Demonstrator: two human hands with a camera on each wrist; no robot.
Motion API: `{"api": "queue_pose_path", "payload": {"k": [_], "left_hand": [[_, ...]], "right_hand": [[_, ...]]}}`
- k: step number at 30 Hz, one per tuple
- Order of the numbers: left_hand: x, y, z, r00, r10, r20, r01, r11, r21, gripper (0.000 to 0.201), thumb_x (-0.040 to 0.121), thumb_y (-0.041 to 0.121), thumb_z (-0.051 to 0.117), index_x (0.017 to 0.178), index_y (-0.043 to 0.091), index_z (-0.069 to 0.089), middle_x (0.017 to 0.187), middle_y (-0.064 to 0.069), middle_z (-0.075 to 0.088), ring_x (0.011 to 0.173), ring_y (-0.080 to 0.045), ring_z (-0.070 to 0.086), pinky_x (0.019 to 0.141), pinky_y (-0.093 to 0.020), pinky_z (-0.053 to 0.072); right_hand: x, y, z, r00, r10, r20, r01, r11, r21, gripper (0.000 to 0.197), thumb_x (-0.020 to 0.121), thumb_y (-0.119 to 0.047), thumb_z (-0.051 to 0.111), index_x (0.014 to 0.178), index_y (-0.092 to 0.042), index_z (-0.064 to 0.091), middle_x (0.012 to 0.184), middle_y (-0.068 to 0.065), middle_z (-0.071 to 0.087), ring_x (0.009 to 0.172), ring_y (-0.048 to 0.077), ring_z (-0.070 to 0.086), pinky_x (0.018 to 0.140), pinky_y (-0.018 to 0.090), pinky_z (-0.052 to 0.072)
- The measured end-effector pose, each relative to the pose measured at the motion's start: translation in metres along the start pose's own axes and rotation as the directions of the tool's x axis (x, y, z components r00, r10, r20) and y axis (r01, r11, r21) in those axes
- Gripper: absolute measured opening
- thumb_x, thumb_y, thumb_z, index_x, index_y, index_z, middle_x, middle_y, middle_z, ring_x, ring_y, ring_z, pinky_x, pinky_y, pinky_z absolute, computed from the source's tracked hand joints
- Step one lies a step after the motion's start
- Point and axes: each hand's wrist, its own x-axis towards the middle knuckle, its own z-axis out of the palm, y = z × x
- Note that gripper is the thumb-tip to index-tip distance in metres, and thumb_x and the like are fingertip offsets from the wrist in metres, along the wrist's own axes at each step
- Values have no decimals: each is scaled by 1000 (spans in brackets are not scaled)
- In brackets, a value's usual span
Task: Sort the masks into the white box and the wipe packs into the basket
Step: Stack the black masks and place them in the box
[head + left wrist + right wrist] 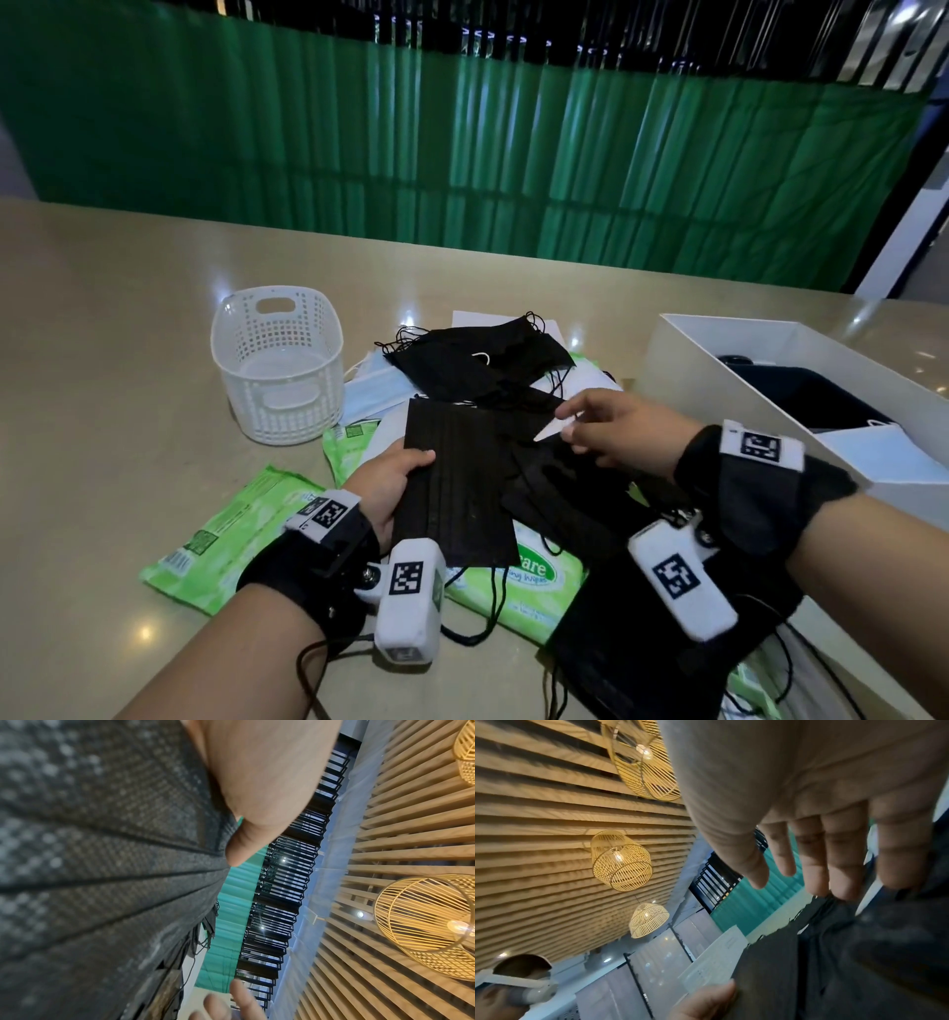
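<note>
Our left hand (393, 483) pinches a flat black pleated mask (457, 483); our right hand (616, 431) hovers relaxed, holding nothing; the white box (683, 360) on the right holds some masks; the white plastic basket (280, 360) looks empty; green wipe packs (226, 534) still lie near us.

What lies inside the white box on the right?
The white box holds a dark mask and a pale blue mask at its near end. Anything under them is covered.

Black masks (457, 478), green wipe packs (226, 534), a white lattice basket (280, 380), white box (683, 370).
</note>
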Motion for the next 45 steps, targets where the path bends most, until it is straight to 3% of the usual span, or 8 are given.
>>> {"api": "queue_pose_path", "payload": {"k": [5,9,14,17,27,31,36,45], "left_hand": [[-3,0,3,999,22,30,-21,1000,-21,32,91,-7,37,118,3,51,91,-22,63,59,-25,68,52,-36,58],[-6,1,5,999,10,35,-10,1000,-7,31,91,-7,39,118,3,51,87,-22,63,58,-26,67,50,-36,57],[-12,2,6,999,-9,51,9,1000,-9,25,91,-6,43,112,1,55,74,-20,68,56,-28,68,49,-39,57],[-14,2,6,997,2,71,-1,1000,-12,29,90,-7,45,117,-1,55,83,-22,67,61,-29,69,52,-39,57],[-8,2,4,996,10,87,-4,998,-60,31,92,1,47,123,0,51,99,-24,64,73,-28,68,67,-41,58],[-7,1,3,998,-3,68,7,998,-55,35,92,3,48,127,-2,48,116,-29,59,87,-33,63,70,-43,57],[-5,1,3,998,-10,67,14,998,-53,36,93,4,48,128,-2,47,113,-28,58,85,-33,62,66,-41,58],[-4,-1,1,998,-12,65,16,998,-56,32,93,3,47,124,1,51,99,-23,64,73,-28,68,61,-39,59]], "right_hand": [[-15,23,-23,994,108,-2,-105,963,-247,6,90,-28,59,91,-22,61,91,2,62,77,14,55,63,22,44],[-19,37,-24,983,184,24,-161,910,-383,17,87,-36,62,93,-20,62,74,-5,57,61,8,51,57,19,41],[-17,46,-14,978,207,27,-167,854,-493,25,82,-40,68,93,-21,57,82,-7,55,72,9,53,57,15,42],[-13,49,-11,982,186,31,-146,853,-502,26,77,-38,73,81,-25,51,82,-8,54,78,11,52,62,19,39],[-12,38,-22,997,71,25,-55,909,-413,36,83,-18,68,63,-19,38,57,-6,40,53,8,37,52,19,31],[-11,34,-32,999,38,-16,-42,907,-419,31,85,-21,66,67,-20,42,61,-6,45,57,9,41,55,21,32],[-12,40,-21,997,59,41,-34,885,-464,19,84,-23,69,91,-27,52,78,-13,52,70,6,51,52,5,34],[-5,33,-21,998,29,-60,-55,866,-497,15,88,-25,65,101,-20,71,88,-7,62,81,8,54,59,10,37]]}}
